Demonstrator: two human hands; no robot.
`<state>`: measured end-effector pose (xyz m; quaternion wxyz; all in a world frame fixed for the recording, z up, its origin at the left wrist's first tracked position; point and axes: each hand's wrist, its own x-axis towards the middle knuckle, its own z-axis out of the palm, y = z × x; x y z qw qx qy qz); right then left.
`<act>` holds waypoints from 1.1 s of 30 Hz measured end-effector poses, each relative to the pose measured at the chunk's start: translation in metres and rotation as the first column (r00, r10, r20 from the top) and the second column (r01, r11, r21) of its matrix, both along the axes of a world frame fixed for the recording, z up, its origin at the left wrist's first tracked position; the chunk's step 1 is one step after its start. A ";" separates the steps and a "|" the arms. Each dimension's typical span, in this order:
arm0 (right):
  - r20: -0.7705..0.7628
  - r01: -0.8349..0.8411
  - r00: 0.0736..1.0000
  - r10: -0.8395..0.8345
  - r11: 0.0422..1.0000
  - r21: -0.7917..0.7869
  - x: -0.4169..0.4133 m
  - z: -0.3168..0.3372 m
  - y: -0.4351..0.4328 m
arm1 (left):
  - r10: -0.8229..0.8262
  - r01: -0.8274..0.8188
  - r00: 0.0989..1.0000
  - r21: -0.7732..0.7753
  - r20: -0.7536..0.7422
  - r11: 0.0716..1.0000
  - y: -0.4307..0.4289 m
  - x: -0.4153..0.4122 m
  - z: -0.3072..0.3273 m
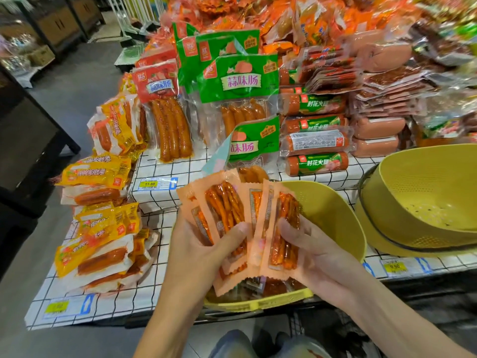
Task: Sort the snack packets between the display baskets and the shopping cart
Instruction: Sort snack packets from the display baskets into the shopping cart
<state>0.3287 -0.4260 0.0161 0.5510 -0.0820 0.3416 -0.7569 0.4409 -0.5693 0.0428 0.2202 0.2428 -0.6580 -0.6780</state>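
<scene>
- My snack packets: pale orange with clear windows showing red-orange strips, fanned upright and overlapping, pinched between my left hand and right hand.
- Near yellow basket: just beneath them, with more such packets inside.
- Perforated yellow basket: tilted, to the right.

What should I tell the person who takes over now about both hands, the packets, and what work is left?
Left hand holds a fan of orange packets.
Right hand pinches the end packet at the fan's right edge.
Both are above the near yellow basket, where similar packets lie.
Done: cannot tell from this view.
Left: place the held packets; the cart is not clearly in view.
</scene>
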 end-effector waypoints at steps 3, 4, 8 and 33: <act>-0.014 0.057 0.998 -0.057 0.997 0.042 0.000 0.002 0.008 | 0.012 -0.011 1.000 0.181 -0.004 0.983 0.001 -0.006 -0.006; -0.003 0.094 0.996 -0.094 0.994 0.058 0.000 0.003 0.014 | 0.008 -0.004 1.000 0.244 -0.013 0.970 0.001 -0.008 -0.008; -0.059 0.269 0.963 -0.264 0.958 0.095 0.005 0.003 0.047 | -0.127 0.133 0.991 0.325 -0.037 0.936 0.008 -0.017 -0.011; -0.278 0.783 0.035 -0.960 -0.147 0.604 0.106 -0.155 0.428 | -0.804 0.899 0.366 0.046 0.469 0.436 0.405 -0.156 -0.176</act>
